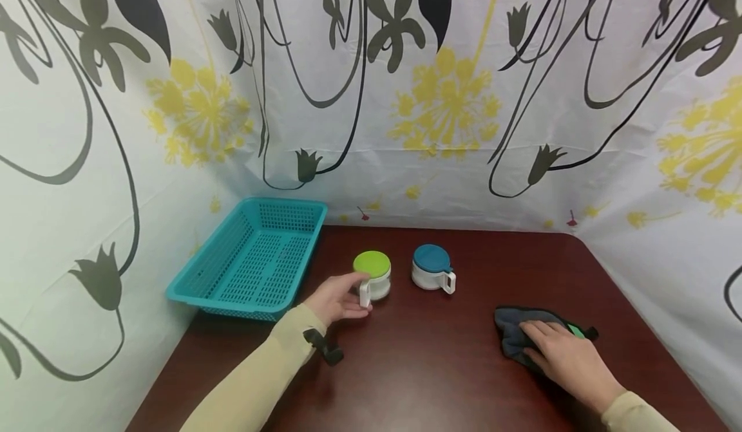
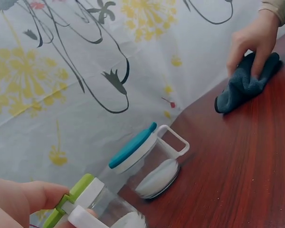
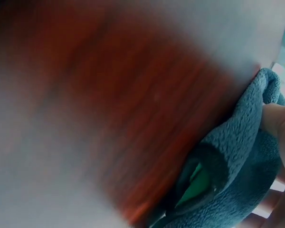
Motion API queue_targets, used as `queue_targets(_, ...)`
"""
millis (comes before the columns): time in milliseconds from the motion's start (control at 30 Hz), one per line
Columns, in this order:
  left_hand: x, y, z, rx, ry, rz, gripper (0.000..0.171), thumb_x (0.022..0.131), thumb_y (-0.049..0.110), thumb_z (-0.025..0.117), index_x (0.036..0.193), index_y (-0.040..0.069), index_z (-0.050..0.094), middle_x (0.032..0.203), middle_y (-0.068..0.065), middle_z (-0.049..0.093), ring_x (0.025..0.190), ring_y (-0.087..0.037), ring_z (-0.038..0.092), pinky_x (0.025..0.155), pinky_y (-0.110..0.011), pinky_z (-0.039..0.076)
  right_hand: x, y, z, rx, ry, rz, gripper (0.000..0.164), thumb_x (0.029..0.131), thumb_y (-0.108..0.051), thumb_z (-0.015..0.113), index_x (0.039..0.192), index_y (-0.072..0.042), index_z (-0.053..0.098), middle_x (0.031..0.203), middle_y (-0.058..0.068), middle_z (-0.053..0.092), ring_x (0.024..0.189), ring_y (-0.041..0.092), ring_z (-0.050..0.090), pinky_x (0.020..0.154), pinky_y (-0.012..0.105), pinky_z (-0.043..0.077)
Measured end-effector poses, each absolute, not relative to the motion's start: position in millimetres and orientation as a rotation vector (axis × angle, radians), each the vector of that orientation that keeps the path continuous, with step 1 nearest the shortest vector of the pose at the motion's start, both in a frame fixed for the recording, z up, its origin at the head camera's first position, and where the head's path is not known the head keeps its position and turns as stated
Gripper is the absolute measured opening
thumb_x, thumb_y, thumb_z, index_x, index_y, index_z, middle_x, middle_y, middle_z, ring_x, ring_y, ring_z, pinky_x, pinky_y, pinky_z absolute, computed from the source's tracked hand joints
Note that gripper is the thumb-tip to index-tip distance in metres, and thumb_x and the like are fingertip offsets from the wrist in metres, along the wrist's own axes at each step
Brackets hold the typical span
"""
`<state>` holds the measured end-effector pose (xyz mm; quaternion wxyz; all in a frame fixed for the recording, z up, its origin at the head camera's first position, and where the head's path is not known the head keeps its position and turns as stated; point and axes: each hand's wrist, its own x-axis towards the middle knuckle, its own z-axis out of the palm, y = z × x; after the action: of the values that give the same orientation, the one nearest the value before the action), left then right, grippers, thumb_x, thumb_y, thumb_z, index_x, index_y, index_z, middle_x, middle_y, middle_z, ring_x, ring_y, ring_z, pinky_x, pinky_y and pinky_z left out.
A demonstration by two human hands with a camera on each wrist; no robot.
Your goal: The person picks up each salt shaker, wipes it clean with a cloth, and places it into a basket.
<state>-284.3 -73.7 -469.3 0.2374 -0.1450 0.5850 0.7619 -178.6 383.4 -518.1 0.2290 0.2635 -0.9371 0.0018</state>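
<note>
A clear seasoning jar with a lime-green lid (image 1: 372, 264) and white handle stands on the table, white contents showing at its base. My left hand (image 1: 338, 299) grips it at the handle, one finger reaching the lid's tab (image 2: 65, 204) in the left wrist view. To its right is a second seasoning jar (image 1: 430, 268), blue-lidded, its handle turned right and no hand on it. At the table's right side my right hand (image 1: 565, 355) holds a bunched dark grey-blue cloth (image 1: 513, 334) against the surface. The right wrist view shows a green patch on the cloth (image 3: 242, 137).
A turquoise perforated plastic basket (image 1: 269, 252) sits at the back left of the dark reddish-brown table (image 1: 429, 367). Behind the table and along both sides hangs a white curtain (image 1: 359, 129) with grey and yellow plant prints.
</note>
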Motion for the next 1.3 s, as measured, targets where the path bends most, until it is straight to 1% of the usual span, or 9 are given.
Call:
queue_targets(200,-270.7,-77.5,-462.2,-0.358,1.679,2.017,0.066,0.088,0.039,0.077,0.133,-0.002,0.05,0.122,-0.035,0.06,0.106,-0.047,0.066,0.092,-0.054,0.052,-180.6,386.4,-514.1,0.791,-2.527,-0.051,0.054,0.074,-0.027,0.087,0.121,-0.01,0.068,0.113,0.005,0.068,0.093,0.024,0.069,0.057,0.039,0.056)
queue_targets(300,-264.8,-79.1,-458.0,-0.352,1.715,1.991,0.064,0.088,0.039,0.076,0.131,-0.002,0.053,0.121,-0.033,0.063,0.104,-0.045,0.068,0.094,-0.052,0.051,-181.5,385.9,-509.4,0.827,-2.479,-0.069,0.044,0.095,-0.044,0.067,0.121,-0.008,0.068,0.112,0.007,0.068,0.091,0.024,0.069,0.053,0.038,0.055)
queue_targets(367,-262.0,-80.1,-454.9,-0.34,1.739,1.971,0.062,0.088,0.04,0.076,0.129,-0.002,0.055,0.12,-0.032,0.063,0.102,-0.043,0.069,0.095,-0.051,0.052,-182.4,384.4,-505.3,0.851,-2.438,-0.075,0.051,0.104,-0.05,0.046,0.121,-0.007,0.068,0.111,0.008,0.068,0.089,0.026,0.069,0.052,0.039,0.055)
queue_targets(433,-260.2,-81.4,-452.8,-0.319,1.76,1.953,0.06,0.089,0.04,0.075,0.127,-0.003,0.057,0.119,-0.031,0.064,0.101,-0.042,0.069,0.095,-0.05,0.052,-183.6,381.4,-500.7,0.869,-2.395,-0.082,0.063,0.108,-0.05,0.026,0.12,-0.005,0.068,0.11,0.009,0.067,0.088,0.028,0.068,0.052,0.041,0.055)
queue_targets(667,-253.2,-87.7,-447.9,-0.255,1.819,1.897,0.055,0.091,0.038,0.074,0.124,-0.003,0.059,0.114,-0.03,0.065,0.099,-0.041,0.069,0.089,-0.046,0.056,-188.8,367.0,-483.6,0.896,-2.325,-0.108,0.056,0.11,-0.042,0.031,0.124,-0.002,0.066,0.114,0.011,0.067,0.093,0.032,0.067,0.064,0.049,0.056)
queue_targets(833,-247.2,-89.8,-444.6,-0.236,1.829,1.865,0.052,0.092,0.037,0.072,0.126,-0.001,0.059,0.109,-0.027,0.067,0.096,-0.041,0.07,0.086,-0.044,0.057,-191.2,358.2,-471.7,0.881,-2.283,-0.103,0.054,0.11,-0.04,0.032,0.124,0.0,0.066,0.115,0.013,0.067,0.093,0.033,0.068,0.064,0.049,0.056)
queue_targets(1000,-241.4,-87.4,-442.0,-0.188,1.756,1.904,0.05,0.095,0.031,0.07,0.128,-0.004,0.057,0.111,-0.028,0.066,0.093,-0.04,0.07,0.088,-0.047,0.056,-194.3,347.7,-459.0,0.851,-2.276,-0.069,0.054,0.109,-0.041,0.032,0.128,-0.001,0.064,0.117,0.013,0.066,0.097,0.033,0.067,0.068,0.049,0.056)
queue_targets(1167,-235.8,-81.9,-441.0,-0.092,1.706,1.921,0.048,0.097,0.025,0.067,0.132,-0.006,0.054,0.115,-0.028,0.063,0.085,-0.034,0.07,0.089,-0.05,0.055,-199.2,331.8,-446.5,0.859,-2.237,-0.029,0.053,0.11,-0.041,0.032,0.13,-0.002,0.063,0.121,0.012,0.065,0.1,0.032,0.066,0.071,0.049,0.056)
queue_targets(1300,-230.0,-78.2,-438.7,-0.065,1.692,1.911,0.052,0.096,0.027,0.068,0.135,-0.004,0.053,0.12,-0.026,0.061,0.094,-0.036,0.069,0.089,-0.048,0.055,-201.2,317.8,-437.1,0.871,-2.232,-0.004,0.05,0.109,-0.04,0.037,0.132,-0.003,0.061,0.123,0.011,0.064,0.103,0.032,0.066,0.075,0.05,0.057)
